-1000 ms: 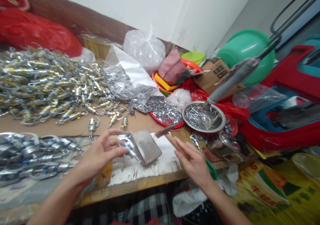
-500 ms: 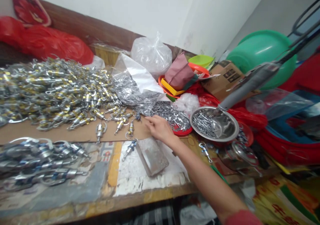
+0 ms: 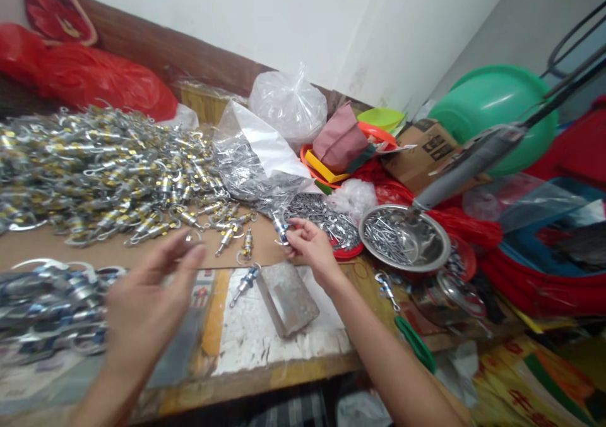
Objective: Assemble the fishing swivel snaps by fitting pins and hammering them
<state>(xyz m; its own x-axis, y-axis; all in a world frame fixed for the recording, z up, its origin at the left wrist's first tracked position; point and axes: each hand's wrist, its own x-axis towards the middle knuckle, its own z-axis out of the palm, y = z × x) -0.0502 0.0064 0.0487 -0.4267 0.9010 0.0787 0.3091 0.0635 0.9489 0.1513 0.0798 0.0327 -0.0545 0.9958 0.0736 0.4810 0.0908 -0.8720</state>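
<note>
My right hand pinches a silver hook fitting with a blue band between thumb and fingers, above the cardboard. Blurred by motion, my left hand is at a single metal hook fitting on the cardboard's front edge; thumb and fingertips close around it and hide most of it. Below my right hand lies a grey metal block on white paper. Another blue-banded fitting rests against the block's left side. Several blue-banded fittings lie in a pile left of my left hand.
A large heap of yellow-banded fittings covers the back left. Small metal parts fill a red tray, with a steel bowl of pins beside it. A grey-handled lever slants over the bowl. The wooden table edge runs in front.
My left hand has come into view and reached the lone fitting on the cardboard. My right hand has shifted slightly right and now holds a blue-banded fitting upright.
</note>
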